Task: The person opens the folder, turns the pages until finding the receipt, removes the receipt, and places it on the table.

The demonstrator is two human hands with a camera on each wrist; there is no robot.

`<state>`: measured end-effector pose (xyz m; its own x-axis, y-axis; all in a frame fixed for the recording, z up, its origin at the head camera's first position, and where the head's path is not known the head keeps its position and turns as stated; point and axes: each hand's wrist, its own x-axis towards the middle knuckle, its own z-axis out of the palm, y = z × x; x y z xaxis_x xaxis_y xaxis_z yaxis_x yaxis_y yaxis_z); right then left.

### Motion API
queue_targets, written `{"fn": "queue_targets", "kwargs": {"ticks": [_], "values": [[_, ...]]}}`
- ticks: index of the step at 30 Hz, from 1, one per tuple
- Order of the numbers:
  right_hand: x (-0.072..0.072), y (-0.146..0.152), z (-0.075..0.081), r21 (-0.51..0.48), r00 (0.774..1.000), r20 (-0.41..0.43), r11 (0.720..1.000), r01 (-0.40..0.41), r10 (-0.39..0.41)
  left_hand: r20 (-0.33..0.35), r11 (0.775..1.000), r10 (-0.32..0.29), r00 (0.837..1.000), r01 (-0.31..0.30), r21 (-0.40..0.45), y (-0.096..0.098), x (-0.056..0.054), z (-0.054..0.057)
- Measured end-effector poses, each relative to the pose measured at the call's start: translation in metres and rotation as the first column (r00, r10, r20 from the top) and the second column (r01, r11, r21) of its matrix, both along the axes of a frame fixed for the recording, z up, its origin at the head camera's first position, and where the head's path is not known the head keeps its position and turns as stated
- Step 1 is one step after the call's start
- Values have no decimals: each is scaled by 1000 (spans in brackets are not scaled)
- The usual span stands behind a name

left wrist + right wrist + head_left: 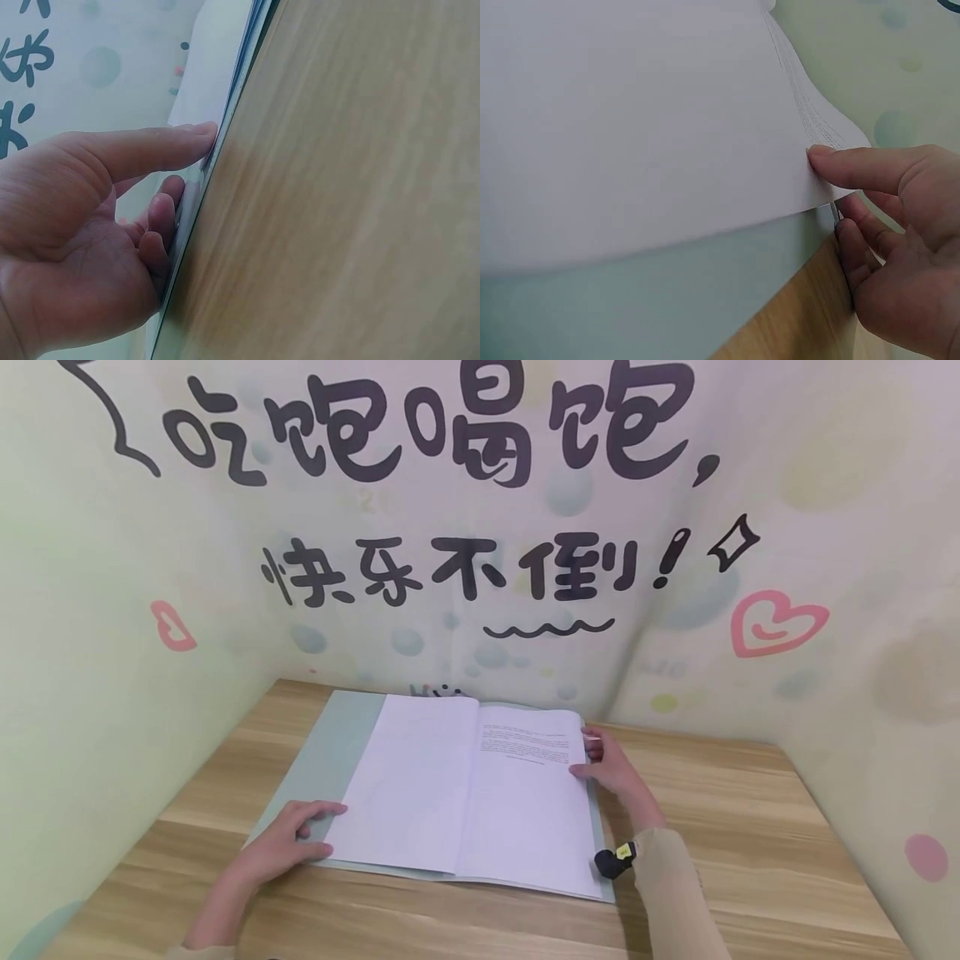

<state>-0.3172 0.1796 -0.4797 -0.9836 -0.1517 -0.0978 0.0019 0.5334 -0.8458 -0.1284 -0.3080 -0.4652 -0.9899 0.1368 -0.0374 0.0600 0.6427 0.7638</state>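
A book with a pale green cover lies spread out on the table. Its left page is blank, while the right page carries a short block of print near its far end. My left hand rests at the near left corner, thumb and forefinger on the page edge and the other fingers over the cover. At the right page's outer edge, my right hand pinches the paper, thumb on top and fingers underneath. The right wrist view shows this page bending up near the thumb, above the green cover.
Under the book is a wood-grain table. A wall covering with large dark lettering and pink hearts rises directly behind the table's far edge. A small black device with a yellow label sits at the right sleeve's cuff.
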Motion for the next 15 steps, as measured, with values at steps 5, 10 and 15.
{"fn": "queue_targets", "kwargs": {"ticks": [5, 10, 15], "values": [[3, -1, 3, -15, 1000, 1, 1000, 20, -20, -3, 1000, -5, 1000, 5, 6, 0, 0, 0], [4, -1, 6, -28, 999, 0, 999, 43, -43, -5, 1000, -5, 1000, 6, 12, 0, 0, 1], [5, -2, 4, 4, 998, -29, 998, 60, -60, -12, 1000, 5, 1000, -5, 16, 0, 0, -1]]}}
